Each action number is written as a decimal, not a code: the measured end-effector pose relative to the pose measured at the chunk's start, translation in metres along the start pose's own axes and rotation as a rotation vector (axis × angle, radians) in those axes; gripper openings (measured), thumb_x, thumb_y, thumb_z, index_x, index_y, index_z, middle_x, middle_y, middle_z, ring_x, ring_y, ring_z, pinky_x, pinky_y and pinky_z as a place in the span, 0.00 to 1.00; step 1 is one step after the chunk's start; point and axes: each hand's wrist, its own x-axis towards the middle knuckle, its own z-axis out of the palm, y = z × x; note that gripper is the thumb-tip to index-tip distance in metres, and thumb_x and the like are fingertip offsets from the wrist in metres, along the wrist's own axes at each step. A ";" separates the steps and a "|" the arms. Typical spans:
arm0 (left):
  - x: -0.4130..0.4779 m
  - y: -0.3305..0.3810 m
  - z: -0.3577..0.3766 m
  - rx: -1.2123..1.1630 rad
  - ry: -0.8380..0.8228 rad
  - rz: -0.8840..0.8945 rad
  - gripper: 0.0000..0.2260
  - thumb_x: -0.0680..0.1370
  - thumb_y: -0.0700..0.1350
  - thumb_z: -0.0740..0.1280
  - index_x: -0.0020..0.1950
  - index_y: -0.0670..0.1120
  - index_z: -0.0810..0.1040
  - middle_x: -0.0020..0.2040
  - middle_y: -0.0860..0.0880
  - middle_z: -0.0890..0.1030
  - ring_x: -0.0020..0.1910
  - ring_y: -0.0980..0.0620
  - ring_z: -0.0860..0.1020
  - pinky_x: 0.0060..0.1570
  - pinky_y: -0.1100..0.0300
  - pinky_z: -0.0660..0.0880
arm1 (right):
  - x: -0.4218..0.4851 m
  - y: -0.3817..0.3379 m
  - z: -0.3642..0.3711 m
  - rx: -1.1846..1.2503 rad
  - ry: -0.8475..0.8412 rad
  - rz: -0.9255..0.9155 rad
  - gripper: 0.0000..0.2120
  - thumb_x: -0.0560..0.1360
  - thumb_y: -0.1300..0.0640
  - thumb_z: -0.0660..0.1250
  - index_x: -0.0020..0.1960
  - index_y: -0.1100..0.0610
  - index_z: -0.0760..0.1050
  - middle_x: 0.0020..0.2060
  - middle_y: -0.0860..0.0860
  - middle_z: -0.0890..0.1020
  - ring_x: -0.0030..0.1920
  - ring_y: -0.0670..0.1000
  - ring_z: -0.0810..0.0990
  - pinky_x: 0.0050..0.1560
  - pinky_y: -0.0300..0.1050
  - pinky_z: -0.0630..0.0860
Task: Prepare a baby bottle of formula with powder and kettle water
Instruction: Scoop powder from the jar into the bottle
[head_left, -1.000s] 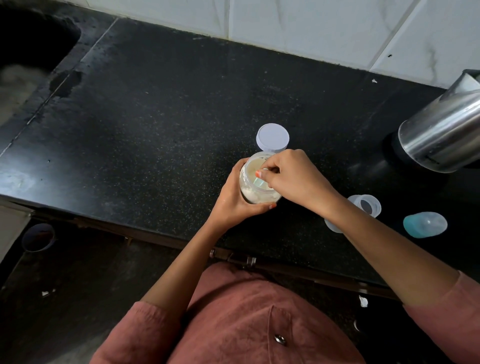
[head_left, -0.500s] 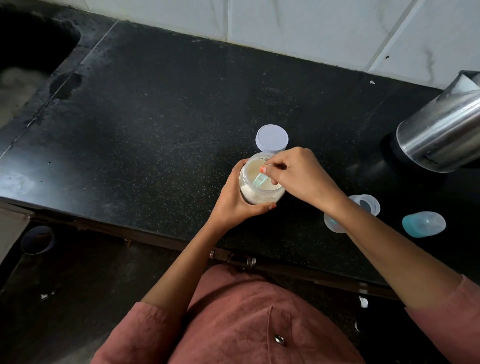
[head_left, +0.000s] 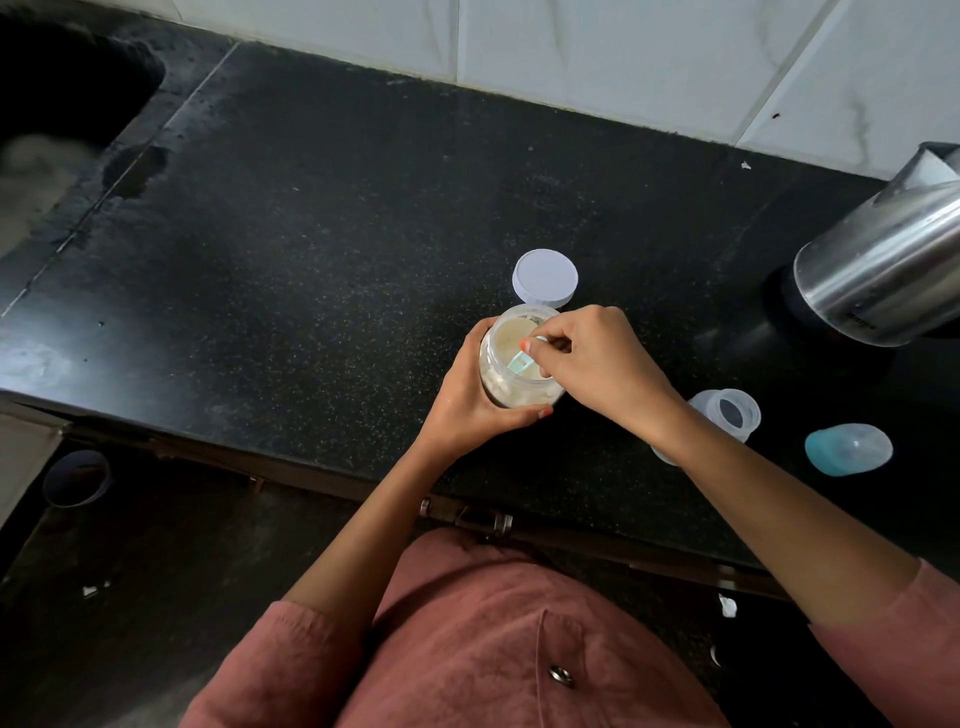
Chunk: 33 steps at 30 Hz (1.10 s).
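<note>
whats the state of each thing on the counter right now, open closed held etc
powder jar: open, part full, held by left hand
jar lid: off, flat on the counter behind the jar
scoop: in the jar, pinched by right hand
baby bottle: open, top off, standing on counter
teal bottle cap: off, lying on its side
kettle: upright, cut off by frame, lid unclear

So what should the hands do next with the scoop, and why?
Probably lift the scoop out of the jar and over to the bottle. The right hand pinches the scoop down in the powder, the left hand holds the jar, and the bottle sits open nearby.
</note>
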 end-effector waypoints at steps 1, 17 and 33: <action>0.000 0.000 0.000 -0.005 0.003 -0.001 0.37 0.63 0.42 0.78 0.62 0.65 0.63 0.57 0.69 0.73 0.58 0.68 0.72 0.52 0.76 0.68 | 0.000 0.000 0.000 0.002 -0.005 -0.002 0.09 0.75 0.58 0.65 0.45 0.61 0.82 0.29 0.43 0.75 0.32 0.41 0.75 0.36 0.24 0.69; 0.000 0.002 0.001 -0.001 0.008 -0.016 0.35 0.61 0.52 0.76 0.61 0.66 0.62 0.56 0.67 0.73 0.57 0.67 0.73 0.52 0.75 0.68 | 0.003 -0.003 -0.003 0.180 -0.118 0.102 0.18 0.74 0.59 0.65 0.26 0.52 0.72 0.25 0.45 0.75 0.29 0.40 0.74 0.34 0.28 0.66; 0.001 0.000 0.001 0.033 -0.007 -0.001 0.35 0.60 0.53 0.76 0.62 0.64 0.61 0.58 0.72 0.70 0.60 0.67 0.70 0.55 0.75 0.66 | -0.009 0.028 -0.010 0.565 0.010 0.443 0.10 0.75 0.58 0.65 0.36 0.56 0.80 0.26 0.46 0.78 0.27 0.40 0.72 0.27 0.30 0.68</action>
